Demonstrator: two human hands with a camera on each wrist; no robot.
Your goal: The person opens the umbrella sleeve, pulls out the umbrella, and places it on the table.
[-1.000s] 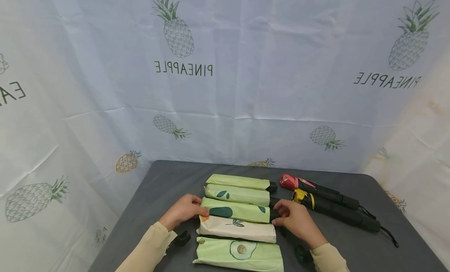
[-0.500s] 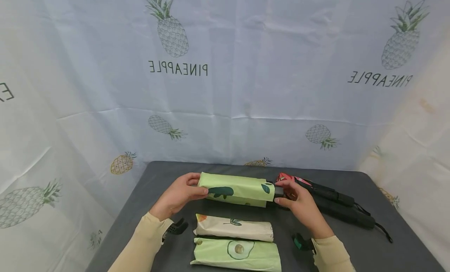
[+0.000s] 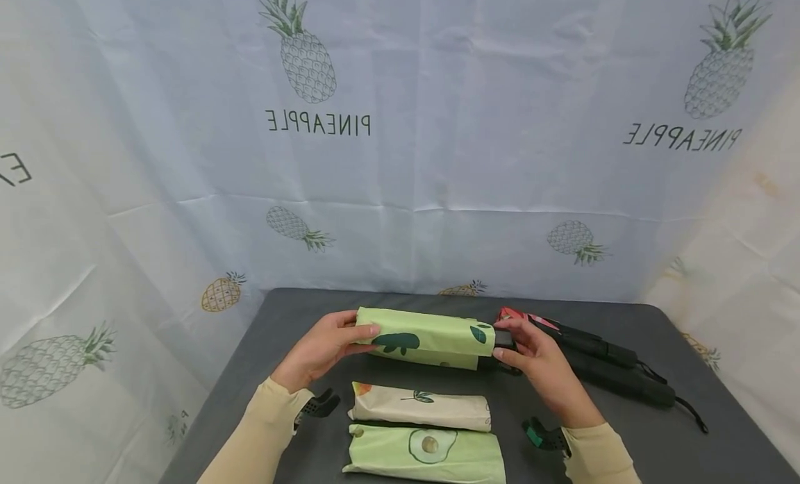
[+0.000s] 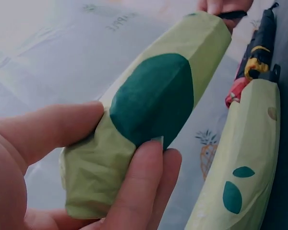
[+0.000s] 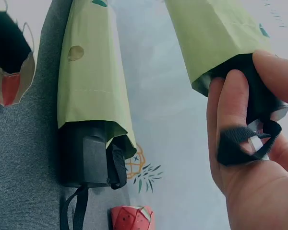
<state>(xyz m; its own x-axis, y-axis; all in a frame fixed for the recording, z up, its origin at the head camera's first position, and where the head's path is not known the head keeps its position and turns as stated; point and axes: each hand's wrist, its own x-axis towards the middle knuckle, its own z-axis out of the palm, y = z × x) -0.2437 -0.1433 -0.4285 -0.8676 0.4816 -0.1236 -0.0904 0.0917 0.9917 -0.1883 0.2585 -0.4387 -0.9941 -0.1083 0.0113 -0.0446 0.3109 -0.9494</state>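
Both hands hold a folded umbrella in a light green sleeve [image 3: 425, 330] with dark green shapes, raised above the table. My left hand [image 3: 325, 348] grips the sleeve's left end; in the left wrist view the thumb [image 4: 62, 122] lies on one side and fingertips [image 4: 144, 163] on the other. At the other end my right hand [image 3: 540, 362] holds the black handle [image 5: 252, 79], which sticks out of the sleeve, its strap [image 5: 235, 143] looping across the fingers. Another green-sleeved umbrella [image 5: 91, 72] with a black handle lies beneath, partly hidden in the head view.
Nearer on the dark table [image 3: 250, 373] lie a cream sleeve [image 3: 419, 407] and a green avocado-print sleeve [image 3: 431, 456]. To the right rest a black umbrella with a red end [image 3: 587, 341] and a longer black one [image 3: 625, 380]. A pineapple-print cloth [image 3: 412, 157] hangs behind.
Both hands have lifted the green-sleeved umbrella from its place behind the cream sleeve and carried it up and away, over the other green ones. Since half a second ago it has barely moved.
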